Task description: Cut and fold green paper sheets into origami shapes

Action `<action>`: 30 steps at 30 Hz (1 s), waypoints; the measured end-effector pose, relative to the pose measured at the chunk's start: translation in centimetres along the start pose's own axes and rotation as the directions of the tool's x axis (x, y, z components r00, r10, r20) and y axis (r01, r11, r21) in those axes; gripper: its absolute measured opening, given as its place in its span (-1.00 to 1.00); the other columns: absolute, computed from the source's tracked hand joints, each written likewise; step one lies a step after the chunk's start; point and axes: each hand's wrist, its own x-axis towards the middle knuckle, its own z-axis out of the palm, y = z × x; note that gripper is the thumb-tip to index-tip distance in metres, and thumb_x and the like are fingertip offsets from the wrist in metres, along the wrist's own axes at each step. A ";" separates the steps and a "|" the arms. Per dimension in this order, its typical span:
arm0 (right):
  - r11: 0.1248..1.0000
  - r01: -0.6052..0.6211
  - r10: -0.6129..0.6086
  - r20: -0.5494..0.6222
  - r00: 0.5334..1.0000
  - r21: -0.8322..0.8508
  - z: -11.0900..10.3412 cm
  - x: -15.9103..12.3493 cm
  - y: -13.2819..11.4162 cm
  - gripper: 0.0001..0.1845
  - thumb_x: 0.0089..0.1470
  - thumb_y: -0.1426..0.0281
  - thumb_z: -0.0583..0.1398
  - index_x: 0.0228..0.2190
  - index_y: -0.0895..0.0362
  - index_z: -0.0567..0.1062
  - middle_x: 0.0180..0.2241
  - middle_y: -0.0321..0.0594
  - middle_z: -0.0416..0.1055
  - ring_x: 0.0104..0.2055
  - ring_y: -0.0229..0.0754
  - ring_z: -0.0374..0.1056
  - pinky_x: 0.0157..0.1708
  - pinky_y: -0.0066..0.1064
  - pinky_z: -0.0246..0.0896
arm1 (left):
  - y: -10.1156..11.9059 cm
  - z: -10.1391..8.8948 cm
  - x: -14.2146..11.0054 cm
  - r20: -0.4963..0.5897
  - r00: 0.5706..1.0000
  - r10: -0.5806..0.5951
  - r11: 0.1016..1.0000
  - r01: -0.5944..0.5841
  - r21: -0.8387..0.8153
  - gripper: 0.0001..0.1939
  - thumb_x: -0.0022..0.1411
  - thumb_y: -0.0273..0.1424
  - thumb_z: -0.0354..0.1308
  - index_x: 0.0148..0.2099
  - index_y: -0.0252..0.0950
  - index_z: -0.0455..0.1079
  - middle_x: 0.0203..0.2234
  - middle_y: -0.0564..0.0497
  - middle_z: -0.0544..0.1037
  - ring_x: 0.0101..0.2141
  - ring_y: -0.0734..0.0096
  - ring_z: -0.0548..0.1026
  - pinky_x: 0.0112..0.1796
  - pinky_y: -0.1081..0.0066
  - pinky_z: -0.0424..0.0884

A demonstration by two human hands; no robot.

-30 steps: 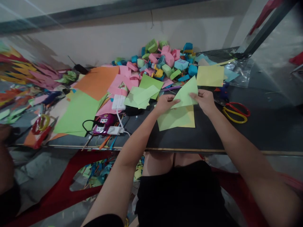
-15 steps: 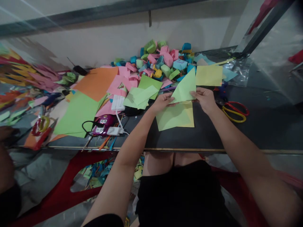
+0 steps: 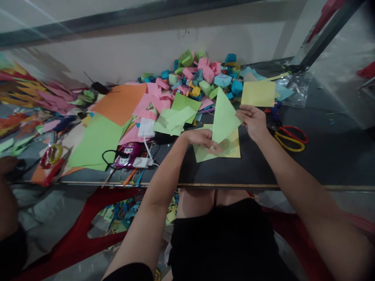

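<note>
A light green sheet of paper (image 3: 225, 117), folded to a triangle, is held up over the table with one point upward. My right hand (image 3: 254, 120) pinches its right corner between thumb and fingers. By the paper's lower left edge is my left hand (image 3: 202, 139), fingers apart and slightly blurred; whether they touch the paper is hard to make out. Under the hands lie a flat light green sheet (image 3: 203, 154) and a yellow sheet (image 3: 235, 144), partly covered.
A heap of folded paper pieces (image 3: 208, 74) stands against the wall. Scissors with red and yellow handles (image 3: 290, 138) lie to the right. On the left are an orange sheet (image 3: 123, 101), a green sheet (image 3: 93, 142) and a purple power strip (image 3: 129, 154). Another person's hand (image 3: 7, 164) shows far left.
The folded triangle has turned, its upper point swinging left. My left hand has let go of its left corner and moved down. My right hand keeps hold, nearly in place.
</note>
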 end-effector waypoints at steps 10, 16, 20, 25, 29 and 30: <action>0.979 -0.205 0.201 0.183 0.962 -0.001 0.3 0.1 -0.5 -0.22 -0.10 -0.42 0.18 -0.25 0.01 0.55 -0.24 -0.11 0.62 -0.27 -0.04 0.58 -0.46 -0.27 0.48 | 0.3 0.6 0.7 0.091 0.995 -0.039 0.976 0.058 -0.211 -0.48 0.14 -0.20 0.43 0.09 -0.35 0.58 -0.16 -0.23 0.72 -0.28 0.28 0.71 -0.28 0.45 0.61; 0.998 -0.045 0.036 0.179 0.983 0.044 1.6 -1.5 -0.9 -0.35 -0.33 -0.21 0.46 -0.36 0.02 0.61 -0.37 -0.19 0.60 -0.29 -0.04 0.56 -0.29 -0.21 0.50 | 0.0 1.9 1.4 0.136 0.988 -0.076 0.971 0.104 -0.215 -0.59 0.16 -0.22 0.43 0.02 -0.31 0.60 -0.14 -0.19 0.72 -0.27 0.29 0.71 -0.24 0.41 0.63; 0.995 0.086 -0.092 0.115 0.989 0.056 1.5 -2.1 -2.0 -0.29 -0.24 -0.32 0.37 -0.27 -0.03 0.63 -0.30 -0.19 0.62 -0.18 0.00 0.58 -0.24 -0.19 0.51 | 0.4 2.1 1.2 0.175 0.982 -0.064 0.981 0.094 -0.169 -0.62 0.21 -0.18 0.41 -0.03 -0.33 0.63 -0.12 -0.23 0.71 -0.27 0.26 0.71 -0.21 0.35 0.63; 0.988 0.143 -0.152 0.288 0.946 0.052 1.9 -2.6 -3.1 0.25 -0.67 -0.43 0.39 0.07 -0.08 0.53 0.10 -0.07 0.54 0.22 0.18 0.42 -0.01 -0.11 0.49 | 0.1 2.3 1.3 0.137 0.990 -0.036 0.981 0.061 -0.183 -0.69 0.27 -0.20 0.35 -0.08 -0.34 0.64 -0.09 -0.23 0.71 -0.28 0.30 0.71 -0.20 0.37 0.63; 0.992 0.128 -0.122 0.301 0.946 0.000 2.1 -2.6 -3.2 0.19 -0.71 -0.25 0.53 0.03 -0.04 0.55 0.03 -0.09 0.59 0.16 0.19 0.46 0.03 -0.08 0.49 | 0.0 2.6 1.6 0.172 0.985 -0.022 0.985 0.050 -0.163 -0.68 0.30 -0.23 0.32 -0.01 -0.34 0.62 -0.07 -0.23 0.70 -0.29 0.33 0.71 -0.29 0.44 0.61; 0.993 0.115 -0.108 0.277 0.955 -0.008 2.1 -2.6 -3.2 0.09 -0.64 -0.23 0.53 -0.02 -0.03 0.57 -0.02 -0.12 0.61 0.11 0.17 0.49 0.02 -0.07 0.50 | 0.0 2.7 1.7 0.184 0.983 -0.022 0.987 0.050 -0.150 -0.67 0.30 -0.23 0.32 0.00 -0.34 0.61 -0.07 -0.24 0.70 -0.28 0.33 0.71 -0.31 0.45 0.60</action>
